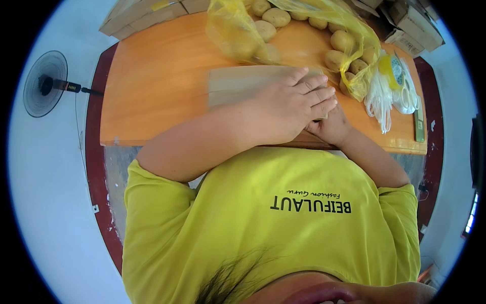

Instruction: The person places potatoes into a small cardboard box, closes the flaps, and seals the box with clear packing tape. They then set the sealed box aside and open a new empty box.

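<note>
A tan cardboard box (228,83) lies before me near the table's front edge, slightly blurred. Across its right part rests my left hand (294,100), palm down and fingers a little apart. My right hand (332,123) is at the box's right end, partly beneath the left fingers. Its own fingers are mostly hidden, so its grip on the box cannot be made out. Beyond the box a thin yellow plastic bag (231,34) spreads over the table, with several potatoes (276,17) in and around it.
The orange table (159,83) also bears white plastic bags or strips (379,98), a yellow tape roll (391,72), white-handled scissors (408,93) and a flat green object (419,127) at right. Cardboard boxes stand at the back left (144,19) and back right (412,32). A fan (46,84) stands left.
</note>
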{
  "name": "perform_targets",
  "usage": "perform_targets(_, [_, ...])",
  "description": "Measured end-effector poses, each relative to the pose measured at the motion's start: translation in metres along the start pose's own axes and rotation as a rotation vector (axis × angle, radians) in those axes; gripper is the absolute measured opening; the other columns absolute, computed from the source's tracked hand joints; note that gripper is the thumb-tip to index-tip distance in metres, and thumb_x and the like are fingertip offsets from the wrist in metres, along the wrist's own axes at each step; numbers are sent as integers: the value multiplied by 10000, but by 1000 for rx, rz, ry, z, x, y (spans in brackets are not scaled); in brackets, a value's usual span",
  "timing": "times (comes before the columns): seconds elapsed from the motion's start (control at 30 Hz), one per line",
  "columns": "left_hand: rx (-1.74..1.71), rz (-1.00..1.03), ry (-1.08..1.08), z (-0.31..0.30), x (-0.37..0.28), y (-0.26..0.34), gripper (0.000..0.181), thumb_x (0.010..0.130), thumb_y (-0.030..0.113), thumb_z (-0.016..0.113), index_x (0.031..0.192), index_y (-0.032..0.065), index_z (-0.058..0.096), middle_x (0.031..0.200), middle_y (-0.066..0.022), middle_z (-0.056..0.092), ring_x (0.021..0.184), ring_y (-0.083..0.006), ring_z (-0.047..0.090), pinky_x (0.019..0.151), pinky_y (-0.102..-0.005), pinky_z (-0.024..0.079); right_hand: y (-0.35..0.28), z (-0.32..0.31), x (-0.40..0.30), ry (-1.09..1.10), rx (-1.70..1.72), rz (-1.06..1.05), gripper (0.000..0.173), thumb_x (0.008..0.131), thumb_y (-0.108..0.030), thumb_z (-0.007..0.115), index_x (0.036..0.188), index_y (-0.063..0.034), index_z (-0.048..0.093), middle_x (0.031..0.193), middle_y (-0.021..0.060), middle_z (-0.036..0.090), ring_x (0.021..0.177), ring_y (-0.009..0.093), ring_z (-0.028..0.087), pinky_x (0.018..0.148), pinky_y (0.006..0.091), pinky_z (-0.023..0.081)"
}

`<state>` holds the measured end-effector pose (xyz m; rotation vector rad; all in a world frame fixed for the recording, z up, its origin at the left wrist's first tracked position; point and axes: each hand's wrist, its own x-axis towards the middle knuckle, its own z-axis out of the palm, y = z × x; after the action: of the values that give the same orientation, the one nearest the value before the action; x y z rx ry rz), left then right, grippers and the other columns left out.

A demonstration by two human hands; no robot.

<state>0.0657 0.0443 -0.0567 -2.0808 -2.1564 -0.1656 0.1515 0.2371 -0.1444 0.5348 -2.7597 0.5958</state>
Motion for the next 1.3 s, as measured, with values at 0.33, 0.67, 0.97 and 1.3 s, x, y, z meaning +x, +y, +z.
perform_targets(0.33, [-93,-499,165,-34,-96,-14,711,878,245,671,1473,24,350,1510,-205,367,1422,-356,322,1167,-467,256,-5,-3,5,84,15,28,1203,749,-430,812,1518,73,37,1475,237,360,1322,428,408,1123,460,340])
perform_targets(0.67, [-1342,-939,685,18,-125,-16,752,930,187,617,1508,-57,203,1387,-169,459,1230,-220,477,1016,-362,422,-11,-8,7,-24,209,113,980,758,-388,818,1471,25,288,1425,243,419,1320,430,404,1130,474,316])
perform_targets(0.97, [-1514,-1006,592,8,-122,-57,505,871,160,683,1317,24,491,1219,-84,574,1111,-177,541,973,-339,436,-3,-6,0,-93,238,120,688,805,-427,758,1303,-13,525,1270,193,559,1194,400,499,1067,477,364])
perform_targets(1.3, [-1573,-964,602,16,-130,-69,290,988,242,581,1218,64,589,1099,7,627,1064,-123,544,961,-305,434,-3,-5,-1,-74,183,76,509,862,-391,739,1177,-10,617,1102,140,655,1019,300,615,907,405,480])
